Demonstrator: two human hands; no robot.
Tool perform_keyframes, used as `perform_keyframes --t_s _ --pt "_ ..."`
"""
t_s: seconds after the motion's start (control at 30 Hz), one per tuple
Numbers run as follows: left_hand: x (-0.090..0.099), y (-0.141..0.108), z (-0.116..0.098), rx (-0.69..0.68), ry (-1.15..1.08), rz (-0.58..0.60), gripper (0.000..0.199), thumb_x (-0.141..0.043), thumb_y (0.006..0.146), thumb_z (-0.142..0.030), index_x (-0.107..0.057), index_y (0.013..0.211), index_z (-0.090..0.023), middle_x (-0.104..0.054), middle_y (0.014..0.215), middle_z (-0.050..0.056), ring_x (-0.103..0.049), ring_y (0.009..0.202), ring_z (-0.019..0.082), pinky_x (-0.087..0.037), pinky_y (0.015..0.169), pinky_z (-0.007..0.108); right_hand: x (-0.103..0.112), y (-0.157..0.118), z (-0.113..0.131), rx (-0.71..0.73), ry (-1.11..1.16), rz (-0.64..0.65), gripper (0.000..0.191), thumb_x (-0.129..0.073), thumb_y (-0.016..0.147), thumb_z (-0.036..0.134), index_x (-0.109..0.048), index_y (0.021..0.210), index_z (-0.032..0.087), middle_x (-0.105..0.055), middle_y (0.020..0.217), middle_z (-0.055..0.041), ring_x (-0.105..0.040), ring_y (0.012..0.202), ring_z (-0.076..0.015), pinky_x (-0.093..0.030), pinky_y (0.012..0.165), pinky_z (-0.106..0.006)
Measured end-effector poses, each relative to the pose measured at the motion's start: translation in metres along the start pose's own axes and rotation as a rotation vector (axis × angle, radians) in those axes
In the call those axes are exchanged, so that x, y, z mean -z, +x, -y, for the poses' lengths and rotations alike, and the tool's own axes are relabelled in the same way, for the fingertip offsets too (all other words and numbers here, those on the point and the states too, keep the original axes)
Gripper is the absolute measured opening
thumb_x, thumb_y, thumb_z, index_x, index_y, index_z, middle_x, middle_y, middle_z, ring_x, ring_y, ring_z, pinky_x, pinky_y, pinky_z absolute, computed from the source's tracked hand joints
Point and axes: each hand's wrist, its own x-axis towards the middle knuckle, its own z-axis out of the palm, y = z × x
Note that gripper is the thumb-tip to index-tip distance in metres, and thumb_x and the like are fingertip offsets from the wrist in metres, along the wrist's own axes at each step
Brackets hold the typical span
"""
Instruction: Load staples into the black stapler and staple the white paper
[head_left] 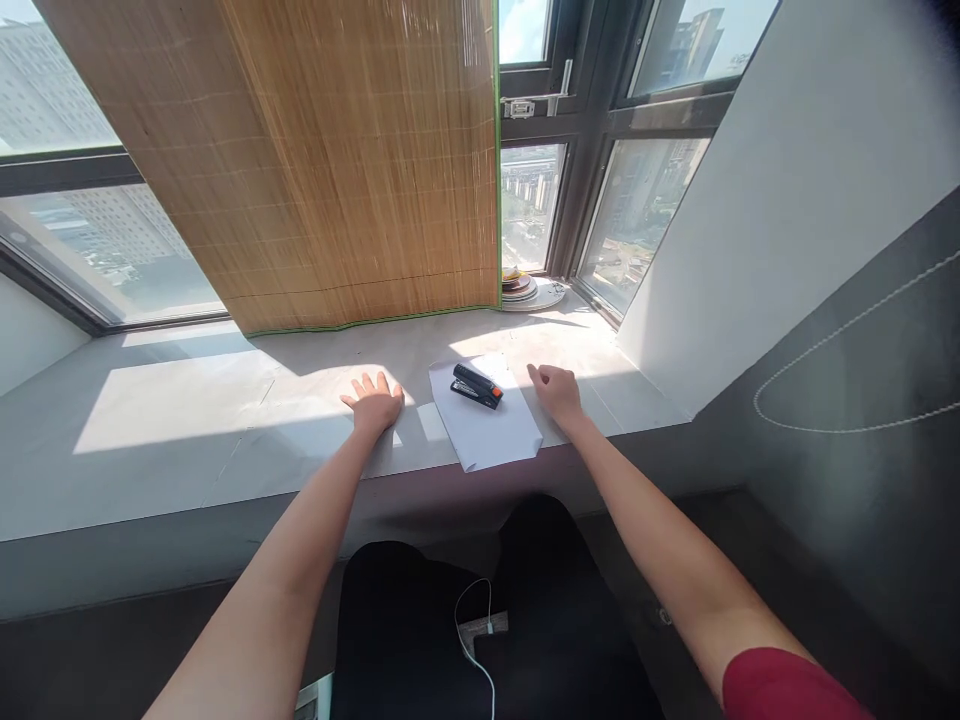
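My left hand (pixel 374 402) lies on the sunlit window sill with its fingers spread, holding nothing. A black stapler (pixel 477 386) with an orange-red patch at one end rests on sheets of white paper (pixel 491 436), between my two hands. The near corners of the paper curl up and reach over the sill's front edge. To the right of the paper, my right hand (pixel 556 390) rests on the sill, its fingers curled into a loose fist. Nothing shows in it, and it is apart from the stapler.
A bamboo blind (pixel 360 170) hangs behind the sill (pixel 172 440). Stacked plates (pixel 519 288) stand by the window corner. A white wall (pixel 772 190) bounds the right side, with a looped bead cord (pixel 825 431) near it. A white cable (pixel 480 668) lies over my lap.
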Motion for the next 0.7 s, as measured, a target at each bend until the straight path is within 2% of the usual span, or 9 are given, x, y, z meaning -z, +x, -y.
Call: perform_keyframes --t_s 0.07,0.13,0.23,0.3,0.4,0.47,0.6,0.63,0.7 --pt "0.001 0.0 0.0 0.002 0.003 0.003 0.077 -0.024 0.109 -0.051 -0.033 0.177 -0.014 -0.019 0.185 0.024 -0.015 0.172 0.049 -0.014 0.129 0.083 -0.02 -0.006 0.035 0.173 0.183 0.004 0.036 -0.052 0.111 0.05 -0.073 0.099 0.023 -0.076 0.102 -0.0098 -0.069 0.097 -0.0265 -0.053 0.084 -0.037" --pt "0.002 -0.001 0.0 0.005 0.006 0.01 0.077 -0.023 0.11 -0.052 -0.033 0.177 -0.014 -0.019 0.186 0.023 -0.015 0.172 0.048 -0.015 0.129 0.082 -0.04 -0.009 0.063 0.294 0.239 0.041 0.029 -0.065 0.104 0.044 -0.071 0.124 0.024 -0.075 0.128 -0.0121 -0.068 0.117 -0.0286 -0.054 0.094 -0.038" --pt "0.002 -0.002 -0.001 0.006 0.007 0.01 0.077 -0.023 0.11 -0.052 -0.032 0.177 -0.014 -0.019 0.186 0.023 -0.015 0.172 0.048 -0.015 0.13 0.081 -0.056 -0.009 0.076 0.298 0.213 0.124 0.04 -0.069 0.097 0.026 -0.066 0.136 0.023 -0.076 0.131 -0.0136 -0.07 0.117 -0.0301 -0.055 0.092 -0.039" --pt "0.002 -0.002 -0.001 0.002 0.005 0.005 0.078 -0.024 0.11 -0.051 -0.032 0.177 -0.013 -0.019 0.185 0.024 -0.015 0.172 0.048 -0.014 0.129 0.081 -0.054 -0.008 0.063 0.259 0.215 0.153 0.04 -0.065 0.095 0.019 -0.067 0.135 0.024 -0.079 0.119 -0.0112 -0.073 0.107 -0.0292 -0.055 0.086 -0.037" --pt "0.002 -0.002 -0.002 -0.001 0.002 -0.002 0.078 -0.024 0.11 -0.051 -0.032 0.176 -0.012 -0.021 0.185 0.025 -0.016 0.171 0.05 -0.014 0.129 0.082 -0.036 -0.007 0.028 0.185 0.202 0.096 0.038 -0.063 0.095 0.02 -0.069 0.132 0.024 -0.081 0.111 -0.0101 -0.074 0.101 -0.0296 -0.054 0.084 -0.037" --pt "0.001 -0.002 -0.003 -0.002 -0.001 -0.007 0.078 -0.024 0.11 -0.052 -0.033 0.176 -0.012 -0.021 0.185 0.025 -0.017 0.171 0.05 -0.014 0.129 0.082 -0.02 -0.004 0.004 0.162 0.181 0.059 0.038 -0.064 0.095 0.026 -0.07 0.132 0.023 -0.081 0.112 -0.0117 -0.074 0.102 -0.0305 -0.054 0.087 -0.039" --pt "0.0 -0.001 -0.002 -0.002 -0.012 -0.022 0.077 -0.026 0.109 -0.051 -0.035 0.175 -0.012 -0.022 0.184 0.025 -0.017 0.171 0.051 -0.015 0.128 0.082 0.012 0.014 -0.029 0.17 0.271 0.046 0.051 -0.068 0.096 0.046 -0.065 0.142 0.024 -0.078 0.126 -0.0131 -0.072 0.109 -0.0305 -0.055 0.089 -0.04" --pt "-0.001 -0.001 -0.001 -0.002 -0.014 -0.022 0.077 -0.026 0.109 -0.051 -0.035 0.175 -0.011 -0.022 0.184 0.025 -0.017 0.171 0.051 -0.015 0.128 0.083 0.02 0.02 -0.037 0.155 0.288 0.038 0.047 -0.064 0.099 0.05 -0.067 0.138 0.023 -0.079 0.121 -0.0125 -0.072 0.106 -0.0295 -0.055 0.087 -0.039" --pt "-0.003 0.001 0.0 -0.004 -0.016 -0.018 0.077 -0.026 0.11 -0.051 -0.035 0.175 -0.011 -0.021 0.184 0.025 -0.016 0.171 0.051 -0.015 0.128 0.083 0.034 0.031 -0.055 0.085 0.206 0.022 0.038 -0.05 0.105 0.049 -0.074 0.114 0.021 -0.078 0.099 -0.0105 -0.07 0.091 -0.027 -0.051 0.08 -0.037"
